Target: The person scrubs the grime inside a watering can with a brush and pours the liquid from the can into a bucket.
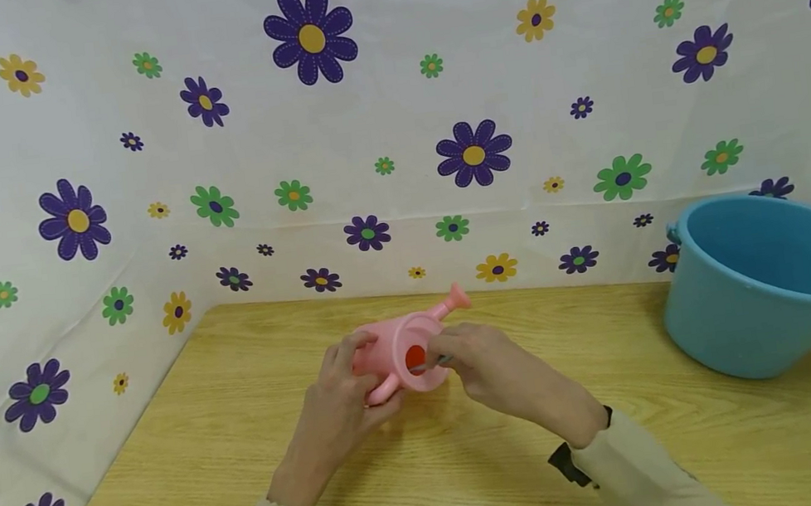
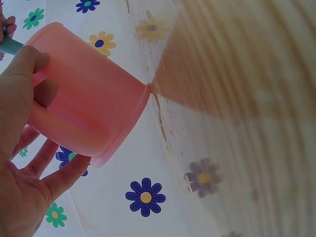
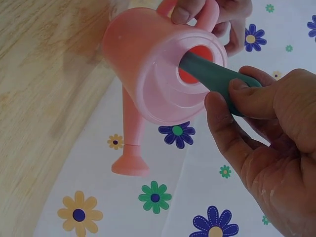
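Note:
A pink toy watering can (image 1: 379,348) lies tipped over the table, its round opening turned toward my right hand and its spout (image 1: 450,301) pointing away to the right. My left hand (image 1: 339,394) grips the can around its body by the loop handle (image 3: 207,17). With thumb and fingers, my right hand (image 1: 489,364) pinches a teal tapered handle (image 3: 217,81), which reaches into the opening. The far end of that teal piece is hidden inside the can. Red (image 3: 201,53) shows within the opening; whether it is a separate thing I cannot tell.
A large blue bucket (image 1: 713,318) stands on the right side of the wood-grain table (image 1: 253,362). White cloth with printed flowers (image 1: 389,105) hangs behind the table and along its left side.

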Demonstrator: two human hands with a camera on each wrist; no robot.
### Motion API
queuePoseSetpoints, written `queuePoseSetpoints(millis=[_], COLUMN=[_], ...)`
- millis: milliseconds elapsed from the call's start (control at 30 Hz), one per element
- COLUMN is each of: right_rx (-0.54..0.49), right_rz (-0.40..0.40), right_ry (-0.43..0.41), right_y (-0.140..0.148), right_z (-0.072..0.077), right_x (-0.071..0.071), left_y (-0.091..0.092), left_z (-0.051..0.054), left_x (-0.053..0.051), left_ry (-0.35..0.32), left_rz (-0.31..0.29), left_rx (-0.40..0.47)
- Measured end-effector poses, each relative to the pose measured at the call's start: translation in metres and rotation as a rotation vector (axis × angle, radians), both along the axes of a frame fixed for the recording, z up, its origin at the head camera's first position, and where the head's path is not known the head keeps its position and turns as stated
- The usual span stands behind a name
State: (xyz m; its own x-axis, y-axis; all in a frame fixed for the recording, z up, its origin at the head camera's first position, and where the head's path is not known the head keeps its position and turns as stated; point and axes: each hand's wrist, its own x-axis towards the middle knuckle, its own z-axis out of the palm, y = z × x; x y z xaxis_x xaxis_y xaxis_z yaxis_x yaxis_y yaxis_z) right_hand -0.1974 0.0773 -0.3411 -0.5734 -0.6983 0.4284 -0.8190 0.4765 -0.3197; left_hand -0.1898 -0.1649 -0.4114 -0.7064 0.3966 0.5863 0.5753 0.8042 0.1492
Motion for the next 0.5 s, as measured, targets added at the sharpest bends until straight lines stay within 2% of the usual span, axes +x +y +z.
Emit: queuePoseSetpoints(millis=[233, 500], right_rx=[0.007, -0.010], right_rz=[-0.005, 0.019], right_ry=[-0.021, 0.023], right_y=[0.0020, 0.0065], right_z=[0.0056, 0.0080], right_x=[0.0030, 0.0036], left_y=[-0.0006, -0.0009], left_z=[-0.0007, -0.0002], left_x=[-0.0002, -0.0002], left_ry=[-0.003, -0.003], left_rz=[0.003, 0.005], left_rx=[0.008, 0.009])
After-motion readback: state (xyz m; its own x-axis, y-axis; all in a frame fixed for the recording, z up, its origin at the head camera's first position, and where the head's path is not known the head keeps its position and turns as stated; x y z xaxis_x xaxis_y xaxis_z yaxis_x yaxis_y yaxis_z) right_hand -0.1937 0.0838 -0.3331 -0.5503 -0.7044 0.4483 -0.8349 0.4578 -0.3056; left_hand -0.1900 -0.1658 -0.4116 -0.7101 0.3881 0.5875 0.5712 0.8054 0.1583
